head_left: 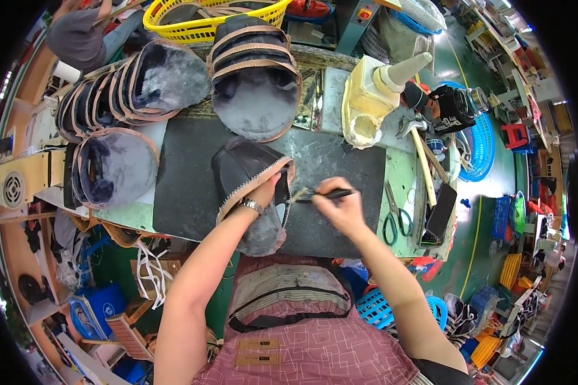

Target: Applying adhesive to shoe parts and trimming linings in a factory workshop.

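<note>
A black shoe upper (245,160) with grey fur lining and a pale toothed edge lies tilted on the black mat (185,176). My left hand (264,191), a watch at its wrist, reaches into the upper's opening and holds its edge; the fingertips are partly hidden by the upper. In my right hand (340,208) is a brush with a dark handle (341,192). Its pale bristles point left, at the upper's right edge; whether they touch it I cannot tell.
Stacked fur-lined uppers (255,106) stand beyond the mat, others (170,80) in a row to the left. A cream, glue-crusted container (372,90) is at the back right. Scissors (395,221), a hammer (422,157) and a black phone-like slab (442,210) lie rightward. A person (77,38) sits far left.
</note>
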Available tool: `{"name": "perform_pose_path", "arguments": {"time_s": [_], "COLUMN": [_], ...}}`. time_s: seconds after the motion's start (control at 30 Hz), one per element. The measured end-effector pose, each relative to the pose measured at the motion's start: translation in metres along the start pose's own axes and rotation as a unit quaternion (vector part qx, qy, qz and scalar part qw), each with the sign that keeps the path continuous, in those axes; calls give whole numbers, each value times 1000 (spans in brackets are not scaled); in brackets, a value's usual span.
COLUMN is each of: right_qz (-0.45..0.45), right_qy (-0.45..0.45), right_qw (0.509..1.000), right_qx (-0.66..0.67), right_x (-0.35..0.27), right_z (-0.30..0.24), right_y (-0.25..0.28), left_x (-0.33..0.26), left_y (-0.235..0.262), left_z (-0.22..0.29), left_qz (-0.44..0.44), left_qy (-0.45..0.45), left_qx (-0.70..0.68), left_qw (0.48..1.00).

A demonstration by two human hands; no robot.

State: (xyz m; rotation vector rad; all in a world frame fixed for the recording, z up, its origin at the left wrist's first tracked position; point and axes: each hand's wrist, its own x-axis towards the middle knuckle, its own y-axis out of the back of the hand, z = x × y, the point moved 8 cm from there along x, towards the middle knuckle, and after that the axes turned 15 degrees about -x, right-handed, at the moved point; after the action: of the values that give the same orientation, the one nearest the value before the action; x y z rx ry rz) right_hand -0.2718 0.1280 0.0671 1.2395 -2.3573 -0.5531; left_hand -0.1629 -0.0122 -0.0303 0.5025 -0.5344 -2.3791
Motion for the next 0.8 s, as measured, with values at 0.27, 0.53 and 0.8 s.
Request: {"name": "perform_pose_path", "arguments": {"time_s": [0.27, 0.53, 0.8], "right_qz": [-20, 59, 25], "right_qy": [198, -225, -48], "right_qw": [967, 970, 997], "right_qx": [-161, 63, 58], "right_x": [3, -19, 26], "right_z": [-15, 51, 0], "right_y": [-71, -1, -22], "left_x": [-1, -26, 38], "left_y": [-5, -11, -18], "left_z": [-20, 7, -72], "left_qz": [9, 60, 20], "left_qy": [12, -102, 0], "left_qx": [-29, 60, 96], "left_qw": [999, 991, 995]}}
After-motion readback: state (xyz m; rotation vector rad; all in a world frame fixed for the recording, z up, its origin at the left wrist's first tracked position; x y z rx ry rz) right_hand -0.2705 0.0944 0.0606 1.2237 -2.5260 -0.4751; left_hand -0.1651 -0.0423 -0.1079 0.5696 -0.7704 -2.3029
